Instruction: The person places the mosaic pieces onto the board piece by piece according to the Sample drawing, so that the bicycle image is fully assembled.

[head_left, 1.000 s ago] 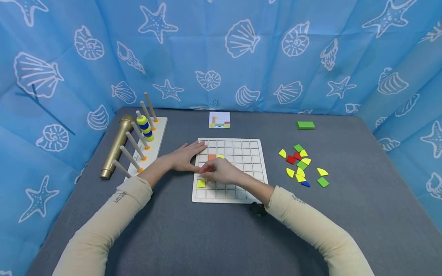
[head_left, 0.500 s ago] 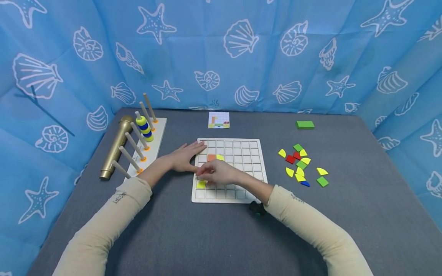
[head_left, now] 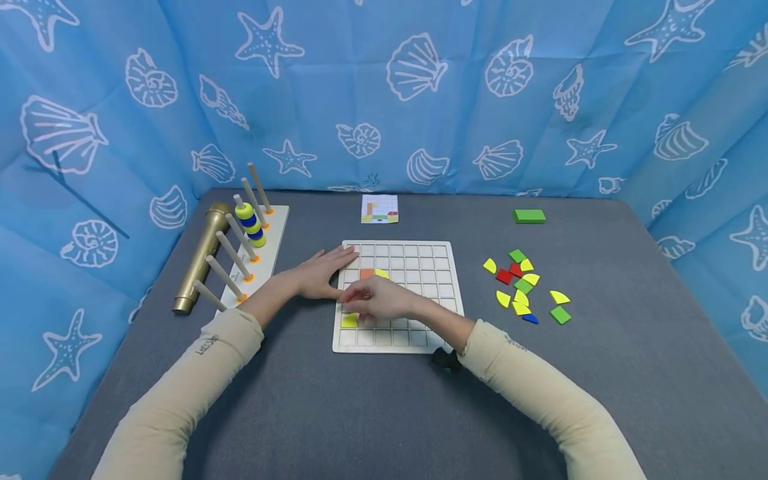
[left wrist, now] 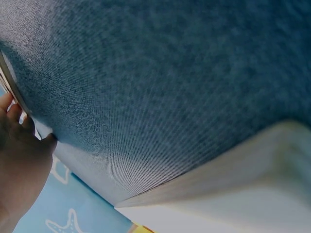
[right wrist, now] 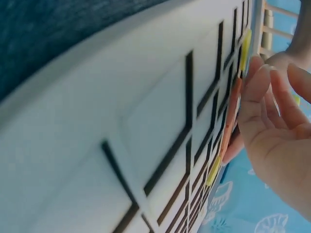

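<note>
A white grid board lies on the grey cloth. My left hand rests flat along the board's left edge, fingers extended and thumb near its side. Over the board's left columns, my right hand has bent fingers low against the grid; whether a tile is between the fingertips is hidden. A yellow tile sits at lower left, just below these fingers. Beyond the knuckles show an orange tile and another yellow tile. In the right wrist view, an orange strip runs beside the fingers.
Right of the board are loose yellow quarter-circles, red squares, green squares and a blue piece. A green block, pattern card, peg rack and gold microphone stand farther out.
The right fingertips have shifted slightly left over the grid. My left hand has stayed on the board's edge, and the tiles in view look unmoved.
</note>
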Tool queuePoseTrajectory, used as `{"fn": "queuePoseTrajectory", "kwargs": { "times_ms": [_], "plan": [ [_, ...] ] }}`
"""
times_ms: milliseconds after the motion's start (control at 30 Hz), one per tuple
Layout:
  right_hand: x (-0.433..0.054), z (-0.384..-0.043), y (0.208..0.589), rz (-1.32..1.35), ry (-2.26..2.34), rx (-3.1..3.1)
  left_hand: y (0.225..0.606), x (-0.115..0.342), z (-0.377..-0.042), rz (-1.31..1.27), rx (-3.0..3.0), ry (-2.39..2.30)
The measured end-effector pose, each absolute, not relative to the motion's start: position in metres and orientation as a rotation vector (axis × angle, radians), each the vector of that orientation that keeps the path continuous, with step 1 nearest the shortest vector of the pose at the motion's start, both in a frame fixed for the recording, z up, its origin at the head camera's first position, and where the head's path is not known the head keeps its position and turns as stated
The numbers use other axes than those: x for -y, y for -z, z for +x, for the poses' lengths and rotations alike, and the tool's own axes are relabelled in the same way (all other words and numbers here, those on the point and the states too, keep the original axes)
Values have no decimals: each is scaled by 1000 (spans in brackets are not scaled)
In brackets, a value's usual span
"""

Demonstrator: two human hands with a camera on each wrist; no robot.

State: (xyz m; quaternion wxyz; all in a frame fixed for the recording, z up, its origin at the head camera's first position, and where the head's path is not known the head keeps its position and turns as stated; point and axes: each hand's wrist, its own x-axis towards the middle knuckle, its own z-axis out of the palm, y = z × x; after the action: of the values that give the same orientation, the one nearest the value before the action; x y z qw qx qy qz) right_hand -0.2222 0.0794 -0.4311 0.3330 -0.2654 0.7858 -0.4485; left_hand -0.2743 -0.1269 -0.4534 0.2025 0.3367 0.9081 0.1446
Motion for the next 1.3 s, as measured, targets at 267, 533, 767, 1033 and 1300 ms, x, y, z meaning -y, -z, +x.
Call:
{"fn": "queuePoseTrajectory", "kwargs": {
  "times_ms": [267,533,767,1033,1300],
  "plan": [
    [-110,-231,424,-473,1354,-1782,455,125,-274,889,-2535,-391],
    [-158,-236,421,-361,1488,-1741,456,124,-275,868,-2539,-364],
    [-209,-233,421,-273,1605,-1752,454,125,-273,885,-2539,-384],
    [-265,-226,428,-136,1721,-1782,455,127,-274,907,-2550,-394],
    [-319,-214,428,26,1889,-1694,455,127,-274,906,-2546,-392]
  ]
}}
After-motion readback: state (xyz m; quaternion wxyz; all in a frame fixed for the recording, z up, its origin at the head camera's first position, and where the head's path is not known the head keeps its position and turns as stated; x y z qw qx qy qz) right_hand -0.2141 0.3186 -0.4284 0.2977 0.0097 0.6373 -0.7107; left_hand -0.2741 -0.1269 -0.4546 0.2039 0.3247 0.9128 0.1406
